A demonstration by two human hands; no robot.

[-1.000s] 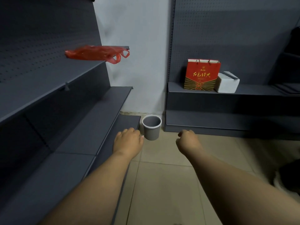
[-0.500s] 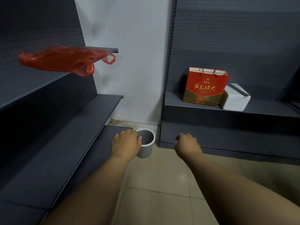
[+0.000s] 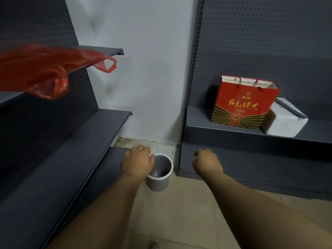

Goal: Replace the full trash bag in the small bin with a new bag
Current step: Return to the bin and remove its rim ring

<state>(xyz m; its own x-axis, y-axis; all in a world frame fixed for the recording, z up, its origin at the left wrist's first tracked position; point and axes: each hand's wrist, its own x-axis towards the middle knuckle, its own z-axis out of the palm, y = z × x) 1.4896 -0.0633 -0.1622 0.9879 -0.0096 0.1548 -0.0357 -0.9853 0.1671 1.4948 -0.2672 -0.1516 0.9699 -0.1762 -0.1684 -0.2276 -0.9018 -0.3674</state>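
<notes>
The left hand (image 3: 137, 163) hovered over the near-left rim of the small bin (image 3: 159, 172), fingers curled downward, apparently at or just touching the rim; whether it had closed on it could not be told. The right hand (image 3: 206, 161) hung loosely curled and holding nothing, well apart from the bin on its right side, in front of the low grey shelf base (image 3: 251, 164).

The bin stood upright on the tiled floor (image 3: 179, 212) in the corner between the two shelf units. Its inside looked bare and grey: no liner showed and no rubbish lay in it. So the step in hand seemed to be steadying or lifting the bin before lining it. That would go best with a firm pinch on the rim, keeping the bin level.

A red plastic bag (image 3: 41, 72), likely the new liner, lay crumpled on the upper left shelf (image 3: 100, 51), one handle hanging over the edge. On the right shelf stood a red paper gift bag (image 3: 244, 103), its contents hidden, touching a closed white box (image 3: 283, 121).
</notes>
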